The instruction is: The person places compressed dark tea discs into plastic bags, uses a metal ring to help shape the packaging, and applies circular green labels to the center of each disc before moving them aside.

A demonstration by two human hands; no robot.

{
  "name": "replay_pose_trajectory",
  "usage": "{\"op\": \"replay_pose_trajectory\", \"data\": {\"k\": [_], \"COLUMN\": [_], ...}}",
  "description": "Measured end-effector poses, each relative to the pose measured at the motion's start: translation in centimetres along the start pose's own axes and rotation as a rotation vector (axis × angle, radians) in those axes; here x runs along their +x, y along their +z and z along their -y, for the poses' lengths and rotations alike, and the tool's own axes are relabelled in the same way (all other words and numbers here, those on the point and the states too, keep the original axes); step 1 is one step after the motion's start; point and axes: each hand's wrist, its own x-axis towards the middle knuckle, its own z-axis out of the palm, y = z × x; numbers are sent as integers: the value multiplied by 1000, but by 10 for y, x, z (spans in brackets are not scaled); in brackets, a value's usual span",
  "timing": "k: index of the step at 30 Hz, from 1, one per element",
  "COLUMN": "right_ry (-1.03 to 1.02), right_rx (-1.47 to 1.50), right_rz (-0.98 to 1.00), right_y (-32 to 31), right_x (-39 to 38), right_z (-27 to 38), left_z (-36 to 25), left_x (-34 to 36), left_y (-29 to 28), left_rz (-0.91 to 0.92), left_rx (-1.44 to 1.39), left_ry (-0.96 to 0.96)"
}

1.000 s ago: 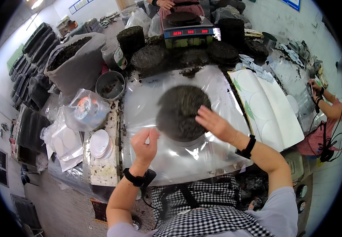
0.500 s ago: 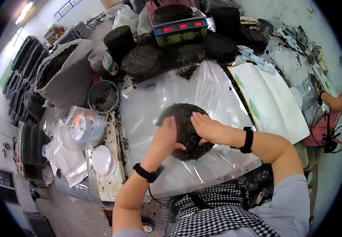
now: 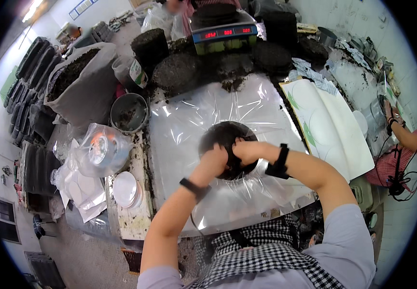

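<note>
A dark, round cake of crumbly, leafy matter (image 3: 234, 132) lies in the middle of a clear plastic sheet (image 3: 179, 139). Creases in the sheet run outward all around it, and the cake looks sunk into a round hollow. My left hand (image 3: 214, 163), fingers curled, presses into its left side. Close beside it, my right hand (image 3: 250, 151) is bent the same way, its fingertips down in the dark matter. Both hands are closed, and the fingertips are partly hidden. Each wrist wears a black band.
A digital scale (image 3: 225, 38) carries another dark cake at the back, among several dark stacks. To the left are a metal pot (image 3: 129, 112), a large sack (image 3: 84, 86) and white discs (image 3: 125, 189). A paper pad (image 3: 331, 127) lies right. Another person's hand (image 3: 393, 113) works at far right.
Both hands have gone from lying flat and spread on the cake to curled fingers dug into it. The cake sits lower, and the sheet now creases around it.
</note>
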Motion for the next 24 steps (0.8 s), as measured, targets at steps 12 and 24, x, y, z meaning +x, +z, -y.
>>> {"op": "replay_pose_trajectory", "data": {"k": [12,24], "right_ry": [312,188], "right_rx": [882,-301], "right_rz": [-197,-536], "right_y": [-16,-174], "right_x": [-8,253], "right_z": [-94,-85], "left_z": [-54,-50], "left_x": [-59,-56], "left_y": [-5,4], "left_rz": [-128,-259], "left_rx": [-326,-428], "left_ry": [-8,101]}}
